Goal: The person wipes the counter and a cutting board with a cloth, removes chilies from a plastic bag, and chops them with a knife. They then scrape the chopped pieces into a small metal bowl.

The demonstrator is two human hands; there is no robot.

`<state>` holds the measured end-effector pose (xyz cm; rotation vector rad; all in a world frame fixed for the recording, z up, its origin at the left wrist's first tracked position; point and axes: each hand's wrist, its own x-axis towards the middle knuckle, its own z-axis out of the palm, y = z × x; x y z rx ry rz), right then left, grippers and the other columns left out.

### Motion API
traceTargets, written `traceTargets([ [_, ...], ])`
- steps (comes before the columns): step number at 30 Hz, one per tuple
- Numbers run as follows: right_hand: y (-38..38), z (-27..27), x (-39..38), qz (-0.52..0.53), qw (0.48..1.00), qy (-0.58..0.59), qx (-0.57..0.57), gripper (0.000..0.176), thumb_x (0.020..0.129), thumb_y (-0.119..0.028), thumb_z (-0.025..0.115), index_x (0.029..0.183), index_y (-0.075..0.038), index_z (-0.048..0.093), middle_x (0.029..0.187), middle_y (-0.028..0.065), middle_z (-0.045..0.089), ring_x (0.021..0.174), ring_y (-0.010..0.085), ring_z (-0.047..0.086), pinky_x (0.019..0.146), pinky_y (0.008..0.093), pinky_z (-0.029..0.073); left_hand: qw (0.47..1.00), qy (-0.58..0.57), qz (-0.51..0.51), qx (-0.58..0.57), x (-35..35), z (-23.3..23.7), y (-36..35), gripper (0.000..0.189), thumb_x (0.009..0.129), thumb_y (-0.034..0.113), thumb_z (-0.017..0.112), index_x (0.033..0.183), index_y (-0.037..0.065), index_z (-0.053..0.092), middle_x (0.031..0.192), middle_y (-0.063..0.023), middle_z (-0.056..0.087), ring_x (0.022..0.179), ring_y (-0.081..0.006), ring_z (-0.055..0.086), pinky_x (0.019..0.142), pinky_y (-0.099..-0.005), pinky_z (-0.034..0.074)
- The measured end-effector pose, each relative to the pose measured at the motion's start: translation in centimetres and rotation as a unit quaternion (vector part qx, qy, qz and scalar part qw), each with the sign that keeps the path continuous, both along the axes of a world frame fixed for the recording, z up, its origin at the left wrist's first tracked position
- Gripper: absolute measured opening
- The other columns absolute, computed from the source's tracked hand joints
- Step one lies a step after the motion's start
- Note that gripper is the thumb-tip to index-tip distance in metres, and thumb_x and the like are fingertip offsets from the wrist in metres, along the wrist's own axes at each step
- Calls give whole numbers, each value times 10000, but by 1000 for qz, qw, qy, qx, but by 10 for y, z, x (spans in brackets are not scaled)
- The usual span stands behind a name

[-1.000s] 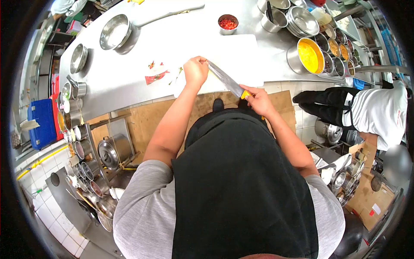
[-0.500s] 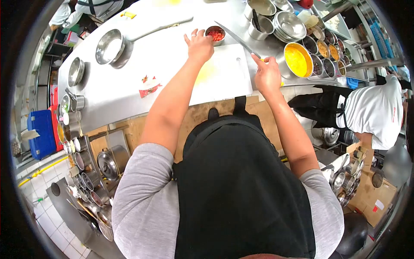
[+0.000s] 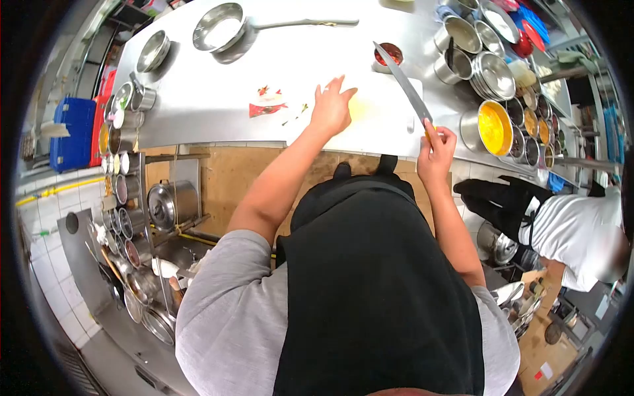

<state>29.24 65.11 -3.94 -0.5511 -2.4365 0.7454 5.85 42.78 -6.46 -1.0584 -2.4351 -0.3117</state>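
My left hand [image 3: 332, 109] is over the left part of the white cutting board [image 3: 386, 129], fingers spread, with nothing seen in it. Small green scraps [image 3: 295, 113] lie just left of it, beside red and white scraps [image 3: 267, 109]. In my right hand [image 3: 437, 155], at the board's right edge, is a kitchen knife [image 3: 411, 91] gripped by its yellow handle. Its long blade points away and to the left, the tip overlapping a small metal cup [image 3: 388, 56] of chopped red pieces behind the board. A yellow stain marks the board near my left fingers.
Right of the knife stands a metal pot [image 3: 470, 130] of yellow food, with stacked metal bowls [image 3: 494, 74] behind. Metal bowls [image 3: 220, 28] sit at the back left. A co-worker [image 3: 571, 228] in a white shirt is at the right. A blue case [image 3: 71, 134] stands far left.
My left hand has left the cup of red pieces and come down to the board's left part, fingers spreading. The knife stays in my right hand. The whole view has shifted.
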Motion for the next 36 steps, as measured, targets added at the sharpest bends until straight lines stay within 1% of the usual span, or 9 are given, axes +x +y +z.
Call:
traceTargets([
  [2, -11, -1, 3, 37, 999, -3, -39, 563, 962, 57, 709, 1471, -182, 744, 1200, 152, 626, 927, 300, 626, 867, 421, 558, 943, -312, -25, 110, 2, 23, -26, 341, 997, 100, 662, 1317, 72, 777, 1062, -196, 816, 997, -364, 787, 1075, -530, 545],
  [3, -12, -1, 5, 40, 998, -4, -42, 563, 962, 57, 709, 1471, -182, 744, 1200, 152, 626, 927, 300, 626, 867, 421, 558, 944, -312, -21, 108, -3, 20, -41, 341, 997, 100, 662, 1317, 72, 777, 1062, -196, 816, 997, -364, 787, 1075, -530, 545],
  [5, -8, -6, 8, 65, 968, -236, -60, 516, 998, 7, 682, 1486, -156, 723, 1103, 166, 660, 956, 357, 668, 880, 448, 568, 941, -222, 127, 221, -24, 12, -77, 266, 984, 87, 654, 1201, 57, 806, 1105, -203, 807, 1036, -389, 764, 908, -486, 608],
  [10, -33, 4, 12, 96, 988, -99, -63, 502, 1023, -51, 645, 1519, -117, 683, 1109, 191, 712, 1043, 404, 700, 924, 498, 569, 916, -238, 211, 244, -104, 16, -154, 201, 976, 116, 684, 1109, 61, 824, 1070, -195, 810, 1002, -412, 762, 930, -501, 598],
  [12, -36, -1, 12, 88, 956, -278, -38, 521, 1005, -30, 662, 1517, -123, 686, 1120, 199, 726, 1062, 418, 705, 937, 504, 571, 928, -274, 222, 118, -124, 17, -164, 219, 954, 134, 713, 1131, 67, 823, 1068, -192, 813, 1031, -404, 763, 935, -505, 599],
  [15, -43, -3, 9, 83, 962, -256, -43, 536, 991, -10, 675, 1514, -124, 690, 1096, 204, 729, 1056, 428, 707, 951, 503, 571, 924, -345, 164, 17, -140, 18, -164, 233, 942, 153, 718, 1135, 75, 823, 1077, -194, 815, 1048, -396, 766, 922, -505, 605],
  [21, -55, -11, 16, 68, 970, -220, -71, 529, 983, 0, 683, 1498, -120, 705, 1099, 208, 741, 1044, 426, 715, 958, 490, 575, 890, -362, 219, -167, -136, -1, -131, 284, 937, 245, 718, 1057, 14, 831, 1103, -213, 819, 1080, -392, 786, 950, -485, 625],
  [31, -66, -9, 16, 36, 971, -222, -86, 526, 979, -14, 694, 1490, -138, 713, 1105, 209, 738, 1056, 430, 707, 962, 498, 575, 866, -421, 200, -181, -144, 0, -126, 480, 897, 400, 753, 1103, -27, 828, 1185, -255, 806, 1130, -417, 772, 986, -516, 610],
  [36, -68, -10, 15, 33, 968, -235, -82, 528, 989, -32, 685, 1502, -151, 705, 1106, 200, 731, 1073, 422, 701, 966, 497, 568, 850, -442, 182, -219, -139, 5, -125, 485, 912, 417, 792, 1168, 6, 826, 1203, -201, 821, 1146, -377, 772, 1036, -579, 547],
])
